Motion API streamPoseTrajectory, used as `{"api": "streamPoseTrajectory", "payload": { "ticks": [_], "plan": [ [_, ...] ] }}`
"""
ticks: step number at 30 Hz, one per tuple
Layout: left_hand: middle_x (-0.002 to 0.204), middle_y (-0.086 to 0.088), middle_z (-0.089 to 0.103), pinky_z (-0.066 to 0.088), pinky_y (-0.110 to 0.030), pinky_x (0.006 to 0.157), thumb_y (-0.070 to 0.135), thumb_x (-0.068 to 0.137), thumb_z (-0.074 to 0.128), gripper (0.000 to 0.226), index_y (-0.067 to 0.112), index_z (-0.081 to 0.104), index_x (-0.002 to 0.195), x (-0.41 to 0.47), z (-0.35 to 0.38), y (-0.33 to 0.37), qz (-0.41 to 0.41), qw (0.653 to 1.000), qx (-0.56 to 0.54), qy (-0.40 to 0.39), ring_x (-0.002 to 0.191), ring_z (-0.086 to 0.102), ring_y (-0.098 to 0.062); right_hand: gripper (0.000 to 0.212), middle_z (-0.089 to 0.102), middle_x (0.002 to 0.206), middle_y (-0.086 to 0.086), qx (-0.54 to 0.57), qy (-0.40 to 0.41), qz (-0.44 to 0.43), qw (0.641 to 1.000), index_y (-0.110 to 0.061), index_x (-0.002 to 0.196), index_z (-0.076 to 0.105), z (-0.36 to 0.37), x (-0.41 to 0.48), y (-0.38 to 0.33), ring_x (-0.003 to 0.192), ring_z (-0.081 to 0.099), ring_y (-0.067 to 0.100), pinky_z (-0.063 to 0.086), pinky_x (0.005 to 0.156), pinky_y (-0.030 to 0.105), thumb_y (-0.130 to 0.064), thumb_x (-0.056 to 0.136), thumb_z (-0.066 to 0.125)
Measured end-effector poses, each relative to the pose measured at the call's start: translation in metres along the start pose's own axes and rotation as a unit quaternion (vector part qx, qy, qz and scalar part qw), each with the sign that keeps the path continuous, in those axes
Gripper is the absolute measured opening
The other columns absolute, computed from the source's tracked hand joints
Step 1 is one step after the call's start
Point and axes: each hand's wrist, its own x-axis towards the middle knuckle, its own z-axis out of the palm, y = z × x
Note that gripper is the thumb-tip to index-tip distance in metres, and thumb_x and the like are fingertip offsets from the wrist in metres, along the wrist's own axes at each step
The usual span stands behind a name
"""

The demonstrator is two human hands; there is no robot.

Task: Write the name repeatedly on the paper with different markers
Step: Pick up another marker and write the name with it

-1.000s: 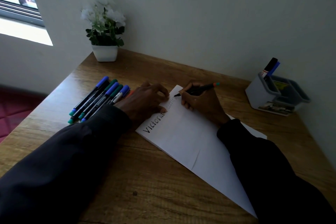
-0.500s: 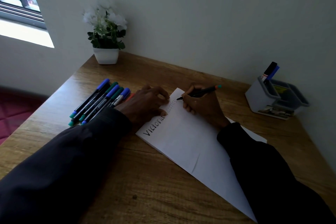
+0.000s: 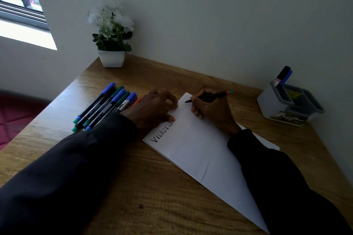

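Left hand, resting on the wooden desk, presses the paper flat and grips nothing. Right hand stays pinched round the black marker, whose tip has barely crept along in the last second, beside the sheet's far corner. That line looks nearly full, and the spare markers wait by the left wrist.

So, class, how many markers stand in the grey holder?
2: a black marker and a blue marker just beside it, both poking from the grey holder's tall compartment. Others may hide inside.
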Motion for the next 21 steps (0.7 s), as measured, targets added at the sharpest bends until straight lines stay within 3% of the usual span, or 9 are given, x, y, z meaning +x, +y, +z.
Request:
{"api": "streamPoseTrajectory", "payload": {
  "ticks": [6, 11, 14, 21],
  "plan": [
    [0.151, 0.009, 0.03, 0.032, -0.026, 0.102, 0.029, 0.094, 0.063, 0.051, 0.026, 0.046, 0.142, 0.0004, -0.0007, -0.0004, 0.005, 1.0, 0.006, -0.005, 0.138, 0.026, -0.016, 0.011, 0.07, 0.068, 0.015, -0.013, 0.002, 0.011, 1.0, 0.002, 0.085, 0.067, 0.0006, -0.0001, -0.0007, 0.052, 0.063, 0.022, 0.049, 0.045, 0.027, -0.005, 0.093, 0.067],
    [0.15, 0.008, 0.031, 0.029, -0.019, 0.096, 0.03, 0.095, 0.062, 0.049, 0.026, 0.048, 0.142, -0.0015, -0.0002, -0.0003, 0.013, 1.0, 0.017, 0.001, 0.134, 0.029, -0.013, 0.014, 0.068, 0.062, 0.018, -0.011, 0.015, 0.01, 1.0, 0.006, 0.076, 0.065, 0.0002, -0.0005, -0.0037, 0.045, 0.06, 0.023, 0.046, 0.041, 0.028, -0.001, 0.088, 0.068],
    [0.149, 0.006, 0.031, 0.034, -0.022, 0.098, 0.029, 0.095, 0.062, 0.051, 0.026, 0.046, 0.143, -0.0028, -0.0022, 0.0025, 0.001, 1.0, -0.001, 0.001, 0.134, 0.032, -0.015, 0.014, 0.068, 0.062, 0.017, -0.007, 0.02, 0.003, 1.0, 0.007, 0.076, 0.064, 0.0006, -0.0005, -0.0037, 0.045, 0.06, 0.023, 0.047, 0.041, 0.029, 0.001, 0.088, 0.067],
    [0.152, 0.006, 0.028, 0.033, -0.023, 0.101, 0.028, 0.096, 0.061, 0.051, 0.025, 0.046, 0.144, -0.0027, -0.0021, 0.0024, 0.01, 1.0, 0.024, -0.008, 0.136, 0.029, -0.016, 0.014, 0.068, 0.065, 0.017, 0.017, 0.015, 0.002, 1.0, -0.004, 0.078, 0.066, 0.0019, 0.0, -0.0035, 0.05, 0.061, 0.026, 0.047, 0.043, 0.027, 0.001, 0.092, 0.065]
  ]
}}
